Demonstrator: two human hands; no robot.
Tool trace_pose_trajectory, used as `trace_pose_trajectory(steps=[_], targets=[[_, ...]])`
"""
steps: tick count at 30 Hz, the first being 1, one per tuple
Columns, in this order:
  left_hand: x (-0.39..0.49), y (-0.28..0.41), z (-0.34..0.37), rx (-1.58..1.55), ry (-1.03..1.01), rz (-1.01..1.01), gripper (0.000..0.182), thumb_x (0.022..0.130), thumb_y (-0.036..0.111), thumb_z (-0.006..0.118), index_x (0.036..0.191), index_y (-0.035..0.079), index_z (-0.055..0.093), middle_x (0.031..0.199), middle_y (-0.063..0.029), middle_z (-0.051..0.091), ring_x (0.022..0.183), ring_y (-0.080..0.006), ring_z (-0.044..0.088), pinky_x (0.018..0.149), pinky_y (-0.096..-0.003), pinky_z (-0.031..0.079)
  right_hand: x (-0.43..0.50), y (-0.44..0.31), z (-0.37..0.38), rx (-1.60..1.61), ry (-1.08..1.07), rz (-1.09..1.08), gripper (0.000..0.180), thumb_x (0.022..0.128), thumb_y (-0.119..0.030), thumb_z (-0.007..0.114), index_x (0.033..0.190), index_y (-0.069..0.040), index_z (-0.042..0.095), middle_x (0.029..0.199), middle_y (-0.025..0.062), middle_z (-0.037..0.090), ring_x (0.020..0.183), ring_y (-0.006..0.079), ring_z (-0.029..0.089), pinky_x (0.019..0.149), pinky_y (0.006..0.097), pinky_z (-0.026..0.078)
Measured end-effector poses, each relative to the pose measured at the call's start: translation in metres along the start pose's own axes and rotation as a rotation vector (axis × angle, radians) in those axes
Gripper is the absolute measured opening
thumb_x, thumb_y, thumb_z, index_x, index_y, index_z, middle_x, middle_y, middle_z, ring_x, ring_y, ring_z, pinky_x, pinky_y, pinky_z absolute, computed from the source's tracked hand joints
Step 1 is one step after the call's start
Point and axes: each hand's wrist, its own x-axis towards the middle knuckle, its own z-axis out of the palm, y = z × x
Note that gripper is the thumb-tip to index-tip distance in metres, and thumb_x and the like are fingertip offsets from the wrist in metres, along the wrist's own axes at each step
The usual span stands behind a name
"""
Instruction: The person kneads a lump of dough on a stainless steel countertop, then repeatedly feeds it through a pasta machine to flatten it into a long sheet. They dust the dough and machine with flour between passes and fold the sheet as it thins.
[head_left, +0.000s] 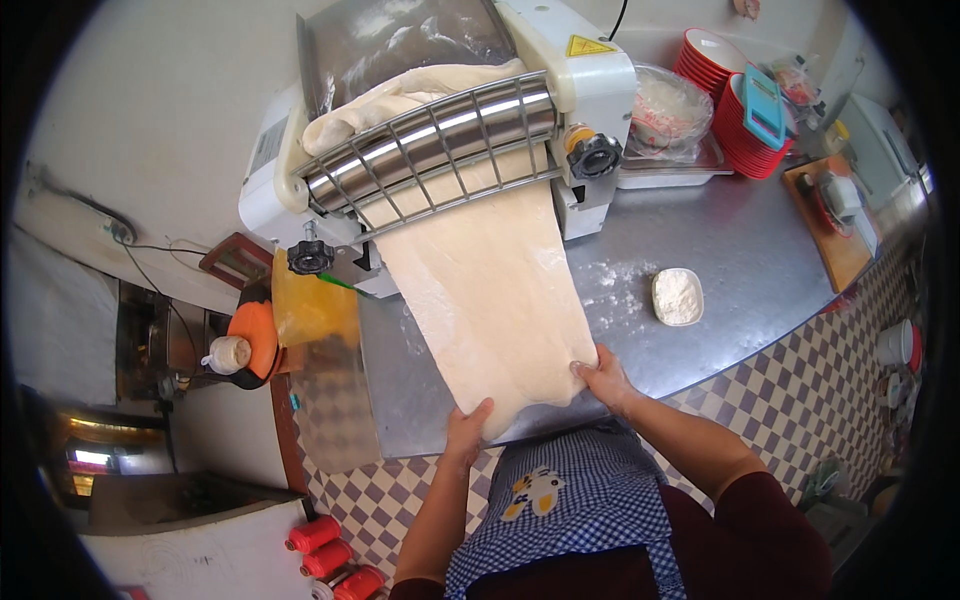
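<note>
A wide sheet of dough (495, 292) runs out from under the wire guard (429, 161) of a dough sheeter (592, 82) towards me. My left hand (466, 433) pinches its near left corner, thumb on top. At the near right corner my right hand (609, 381) grips the edge the same way. The sheet's front edge hangs unevenly between my hands, close to the table's near edge. Behind the steel roller (442, 142), more dough (405, 94) lies in folds at the foot of the floured metal feed tray (405, 37).
On the steel table (720, 240), a small bowl of flour (677, 297) stands right of the sheet beside scattered flour. Stacked red-rimmed plates (739, 135), a plastic-covered bowl (667, 112) and a wooden board (825, 217) sit farther right. Black knobs (594, 155) protrude from the machine's sides.
</note>
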Motion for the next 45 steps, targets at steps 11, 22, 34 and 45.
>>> trace_pose_trajectory(steps=[11, 22, 34, 45], targets=[[0.009, -0.013, 0.012, 0.738, 0.331, 0.323, 0.076, 0.077, 0.017, 0.073, 0.139, -0.003, 0.034, 0.127, -0.0184, 0.055, 0.107, -0.0273, 0.059, 0.091, -0.0362, 0.047, 0.001, -0.004, 0.004, -0.508, 0.085, -0.113, 0.060, 0.085, -0.012, 0.061, 0.140, -0.010, 0.036, 0.107, 0.0267, 0.062, 0.094, 0.0387, 0.063, 0.082, 0.0421, 0.051], [0.111, 0.095, -0.022, -0.218, 0.130, 0.134, 0.059, 0.085, 0.023, 0.070, 0.130, -0.005, 0.044, 0.124, -0.0142, 0.056, 0.109, -0.0220, 0.058, 0.087, -0.0302, 0.049, 0.115, -0.108, 0.014, 0.181, -0.001, -0.118, 0.042, 0.084, -0.020, 0.068, 0.120, -0.001, 0.057, 0.103, 0.0123, 0.065, 0.099, 0.0219, 0.064, 0.083, 0.0353, 0.051], [0.105, 0.048, -0.029, 0.696, 0.229, 0.420, 0.055, 0.081, 0.022, 0.075, 0.117, -0.006, 0.045, 0.109, -0.0174, 0.058, 0.098, -0.0220, 0.058, 0.086, -0.0326, 0.047, 0.081, -0.069, 0.018, -0.692, 0.031, -0.217, 0.061, 0.084, -0.030, 0.065, 0.134, -0.007, 0.041, 0.111, 0.0258, 0.062, 0.105, 0.0403, 0.060, 0.090, 0.0450, 0.047], [-0.001, 0.002, -0.037, 0.850, 0.153, 0.299, 0.048, 0.082, 0.025, 0.073, 0.111, -0.002, 0.047, 0.100, -0.0149, 0.063, 0.089, -0.0194, 0.060, 0.080, -0.0321, 0.048, -0.019, -0.007, -0.025, -0.798, -0.238, -0.188, 0.053, 0.088, -0.031, 0.056, 0.137, -0.014, 0.044, 0.119, 0.0269, 0.058, 0.109, 0.0427, 0.056, 0.095, 0.0461, 0.045]])
